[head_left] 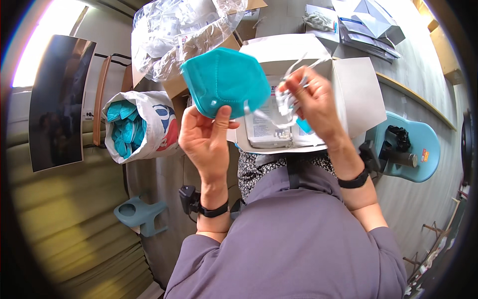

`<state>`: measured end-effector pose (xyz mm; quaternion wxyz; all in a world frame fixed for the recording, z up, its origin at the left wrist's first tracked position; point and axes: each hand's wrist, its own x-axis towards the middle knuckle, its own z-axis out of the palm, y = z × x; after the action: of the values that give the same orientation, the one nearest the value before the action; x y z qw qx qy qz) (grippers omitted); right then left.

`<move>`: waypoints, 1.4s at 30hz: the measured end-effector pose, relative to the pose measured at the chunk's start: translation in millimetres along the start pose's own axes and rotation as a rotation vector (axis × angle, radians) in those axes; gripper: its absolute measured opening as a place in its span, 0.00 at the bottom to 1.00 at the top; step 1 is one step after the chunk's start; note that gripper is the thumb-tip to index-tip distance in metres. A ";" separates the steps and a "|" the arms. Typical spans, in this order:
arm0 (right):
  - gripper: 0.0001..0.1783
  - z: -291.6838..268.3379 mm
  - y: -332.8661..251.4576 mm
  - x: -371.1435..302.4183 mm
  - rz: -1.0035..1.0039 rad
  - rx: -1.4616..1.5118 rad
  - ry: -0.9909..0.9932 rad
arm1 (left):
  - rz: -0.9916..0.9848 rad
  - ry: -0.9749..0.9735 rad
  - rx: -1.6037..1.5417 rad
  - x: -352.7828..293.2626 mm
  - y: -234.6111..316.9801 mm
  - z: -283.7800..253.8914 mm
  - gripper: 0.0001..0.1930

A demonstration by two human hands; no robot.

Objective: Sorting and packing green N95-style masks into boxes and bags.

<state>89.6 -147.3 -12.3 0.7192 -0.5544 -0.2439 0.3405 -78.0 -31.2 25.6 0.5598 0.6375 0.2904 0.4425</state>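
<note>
My left hand (206, 142) holds up a teal face mask (231, 82), its thumb pressed on the lower edge and its fingers behind. The mask has a stitched seam down its front. A white strap (261, 118) hangs from its right side toward my other hand. My right hand (318, 99) is closed around a bunch of white elastic straps (286, 102), with loose loops sticking out above. Both hands are over an open white carton (361, 94) at my lap. White printed packets (269, 132) lie inside it, beside a bit of teal partly hidden by my right hand.
On the left stands a white bag (162, 117) full of teal masks (127, 132). Behind it, a clear plastic bag (174, 35) of white packets sits in a carton. Flat boxes (366, 32) lie far right. Stools stand at the right (423, 154) and lower left (142, 214).
</note>
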 end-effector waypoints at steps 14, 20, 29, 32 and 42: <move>0.06 29.8 -1.5 -18.2 0.132 -0.008 -0.076 | 0.061 -0.107 0.049 -4.1 -23.5 10.7 0.10; 0.09 -27.1 10.0 14.6 -0.465 -0.315 0.201 | 0.030 -0.171 0.047 -21.4 -0.3 -1.3 0.12; 0.15 -52.1 -26.9 7.2 -0.370 -0.254 0.481 | -0.296 -0.861 0.501 36.9 -9.3 7.4 0.11; 0.14 -57.5 -35.7 0.8 -0.404 -0.227 0.489 | -0.241 -1.068 0.604 47.4 -37.1 52.4 0.13; 0.12 -82.9 -32.2 -25.0 -0.285 -0.170 0.564 | -0.004 -1.121 1.020 37.2 -132.7 122.1 0.34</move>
<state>140.8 -223.5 -2.7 0.7500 -0.6452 -0.1377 0.0477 63.6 -27.6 -92.1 0.2602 0.9465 0.1320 -0.1378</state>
